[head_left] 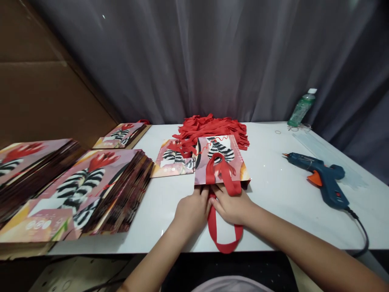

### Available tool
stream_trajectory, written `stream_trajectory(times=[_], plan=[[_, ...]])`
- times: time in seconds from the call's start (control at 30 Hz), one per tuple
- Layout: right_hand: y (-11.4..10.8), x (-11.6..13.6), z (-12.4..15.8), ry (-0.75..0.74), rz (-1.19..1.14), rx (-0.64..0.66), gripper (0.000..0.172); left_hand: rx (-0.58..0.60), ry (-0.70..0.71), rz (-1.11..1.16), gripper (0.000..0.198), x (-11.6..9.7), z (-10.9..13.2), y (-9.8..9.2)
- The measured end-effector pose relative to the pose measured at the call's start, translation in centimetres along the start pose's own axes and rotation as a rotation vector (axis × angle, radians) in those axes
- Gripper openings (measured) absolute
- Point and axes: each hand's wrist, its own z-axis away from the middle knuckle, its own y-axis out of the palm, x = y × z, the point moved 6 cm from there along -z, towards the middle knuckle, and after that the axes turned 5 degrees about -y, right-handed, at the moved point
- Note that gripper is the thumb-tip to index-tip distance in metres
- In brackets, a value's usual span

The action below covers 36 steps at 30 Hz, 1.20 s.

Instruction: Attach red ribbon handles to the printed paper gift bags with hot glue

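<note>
A pink printed paper bag with a zebra-stripe pattern lies flat, its mouth towards me. My left hand and my right hand meet at this mouth, closed on its edge, with the fingertips hidden inside or under the paper. One red ribbon handle is folded up over the bag's front. The other red ribbon handle loops out towards me, passing between and below my hands. My right thumb touches this ribbon near the bag's edge.
Left stand stacks of folded bags, with a smaller stack behind. Another bag lies beside mine. Red ribbons are heaped at the back. On the right are a corded glue gun and a plastic bottle.
</note>
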Motion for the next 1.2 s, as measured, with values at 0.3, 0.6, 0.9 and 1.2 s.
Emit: stream_trajectory(times=[0.3,0.6,0.9,1.2], plan=[[0.5,-0.7,-0.9,0.041,-0.096,0.005,0.048,-0.034,-0.028,0.025,0.043,-0.4,-0.3,-0.6],[0.8,-0.5,-0.9,0.053,-0.009,-0.030,0.047,-0.033,-0.050,-0.006,0.042,-0.6,-0.4,-0.3],[0.8,-0.9,-0.8,0.032,0.149,-0.059,0.044,-0.010,-0.051,-0.060,0.044,-1.1,-1.0,-0.5],[-0.4,-2.2,0.0,0.121,0.272,0.044,0.036,0.004,-0.027,-0.060,0.043,-1.8,-1.7,-0.9]])
